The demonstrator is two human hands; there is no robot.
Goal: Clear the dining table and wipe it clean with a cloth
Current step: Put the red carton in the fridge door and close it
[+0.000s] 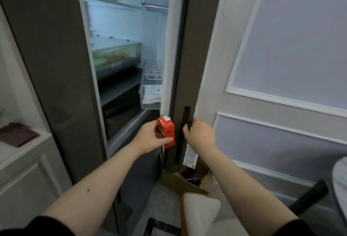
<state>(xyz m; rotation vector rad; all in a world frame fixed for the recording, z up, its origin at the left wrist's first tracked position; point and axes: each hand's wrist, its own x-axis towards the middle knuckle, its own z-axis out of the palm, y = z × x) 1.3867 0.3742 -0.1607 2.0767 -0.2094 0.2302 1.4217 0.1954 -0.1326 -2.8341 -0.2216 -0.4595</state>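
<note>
My left hand [150, 138] grips a small red drink carton [167, 132] and holds it upright in front of the open fridge. My right hand [200, 133] curls round the edge of the grey fridge door [191, 66], beside its dark vertical handle [183, 134]. The door stands partly open. Inside, the lit fridge interior [122, 29] shows shelves, a clear drawer with greens [116, 57] and clear door bins [152, 92]. A dark folded cloth [17, 134] lies on the white counter at the left.
A white panelled wall [281, 66] stands close behind the open door. A cardboard box with rubbish [189, 179] sits on the floor below the door. A chair with a white cushion [201, 209] is near my right arm. A white rounded edge [339, 179] shows at far right.
</note>
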